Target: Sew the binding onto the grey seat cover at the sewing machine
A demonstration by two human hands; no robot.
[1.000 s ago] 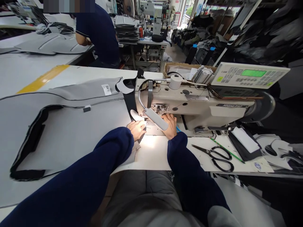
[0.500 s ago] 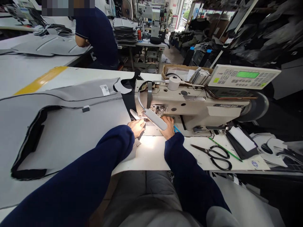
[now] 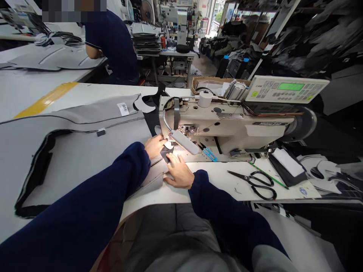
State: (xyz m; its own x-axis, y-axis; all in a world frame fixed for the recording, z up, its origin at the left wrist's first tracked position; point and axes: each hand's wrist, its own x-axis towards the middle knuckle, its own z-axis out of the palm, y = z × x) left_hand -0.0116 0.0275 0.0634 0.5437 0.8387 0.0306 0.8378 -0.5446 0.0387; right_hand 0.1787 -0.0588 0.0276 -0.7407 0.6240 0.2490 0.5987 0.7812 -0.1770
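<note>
My left hand (image 3: 155, 146) is closed at the right edge of the large grey fabric panel (image 3: 113, 155), its fingertips beside the sewing machine's needle area. My right hand (image 3: 180, 173) lies with fingers apart, fingertips on a small dark fabric piece (image 3: 167, 152) in front of the needle area. The sewing machine (image 3: 227, 124) stands just beyond both hands, and its lamp (image 3: 185, 142) partly covers the stitching spot. Blue-handled thread snips (image 3: 210, 154) rest on the machine bed, right of my right hand.
Black-handled scissors (image 3: 261, 184) and a green pencil-like stick (image 3: 272, 177) lie at the right. A control panel (image 3: 289, 87) sits above the machine. Across the table, a person in a dark shirt (image 3: 113, 45) works beside stacked grey pieces (image 3: 146, 43).
My right hand has come away from the blue snips and moved left and nearer to me, onto the dark piece. My left hand has shifted slightly left and away from me.
</note>
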